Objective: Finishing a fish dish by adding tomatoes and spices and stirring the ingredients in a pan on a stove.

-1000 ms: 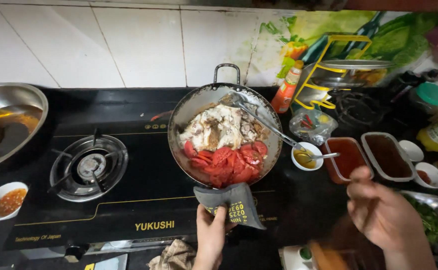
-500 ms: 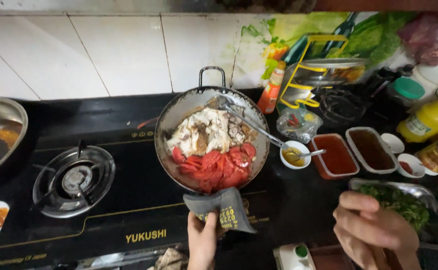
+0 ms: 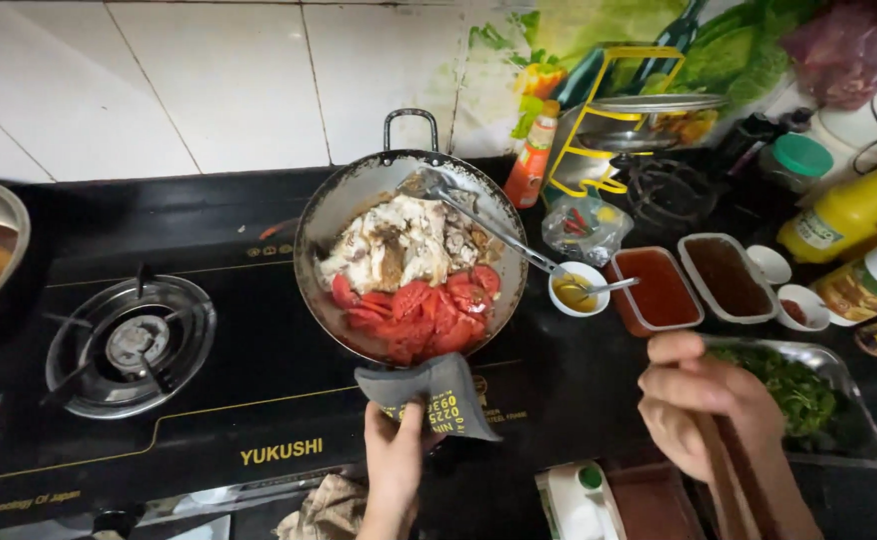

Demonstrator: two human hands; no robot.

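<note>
Here, a pan point(image 3: 411, 258) of pale meat and red tomato slices sits on the black stove point(image 3: 209, 400), a metal ladle point(image 3: 479, 215) resting inside it. Just right of it stand a small bowl point(image 3: 579, 290) with a spoon and two rectangular sauce tubs point(image 3: 659, 290); a tray of greens point(image 3: 809, 395) lies beyond. The left hand point(image 3: 394, 460) reaches up from below, fingers pinching a grey cloth point(image 3: 434, 395) wrapped over the pan's near handle. The right hand point(image 3: 704, 405) hovers before the tray, curled around brown chopsticks point(image 3: 729, 480).
</note>
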